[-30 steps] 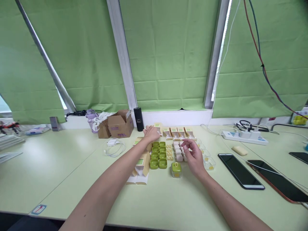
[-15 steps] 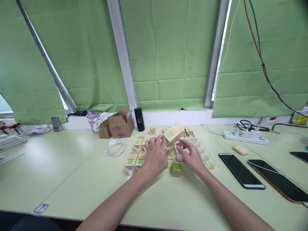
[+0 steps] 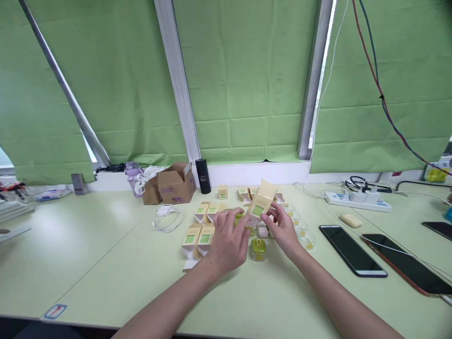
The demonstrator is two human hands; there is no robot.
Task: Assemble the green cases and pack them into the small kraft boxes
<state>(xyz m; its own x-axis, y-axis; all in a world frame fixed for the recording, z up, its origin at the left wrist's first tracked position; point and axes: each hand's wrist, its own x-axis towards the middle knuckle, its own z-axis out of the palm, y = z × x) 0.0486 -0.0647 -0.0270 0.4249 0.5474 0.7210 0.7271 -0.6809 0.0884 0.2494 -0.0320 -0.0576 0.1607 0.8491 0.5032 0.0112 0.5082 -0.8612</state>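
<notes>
Tan carton [image 3: 259, 203]: raised above the worktop [image 3: 275, 301] between the hands, tilted, green label towards the viewer, flap standing up at its far end
Right hand [image 3: 284, 227]: grasping the carton at its right side, thumb in front
Left hand [image 3: 228, 240]: fingers curled up to the carton's lower left edge; whether they pinch it or merely touch, I cannot tell
Carton risk: thin-looking card could crease or skew, I judge, if the right thumb presses on a wall with nothing behind it
Low-wrist risk: a dropped left wrist might knock the green pieces [image 3: 239, 219] or the lidded container [image 3: 259, 249] out of place
Forearms: both reach in from the near edge and converge; the left hand shows its back, the right turns inward
Left side: four flapped cartons [image 3: 190, 239], the nearer pair just beside the left hand
Right side: clear cups [image 3: 306, 239] near the right wrist, a phone [image 3: 353, 250] beyond
Far side: a row of cartons [image 3: 244, 195] behind the raised one, partly hidden
</notes>
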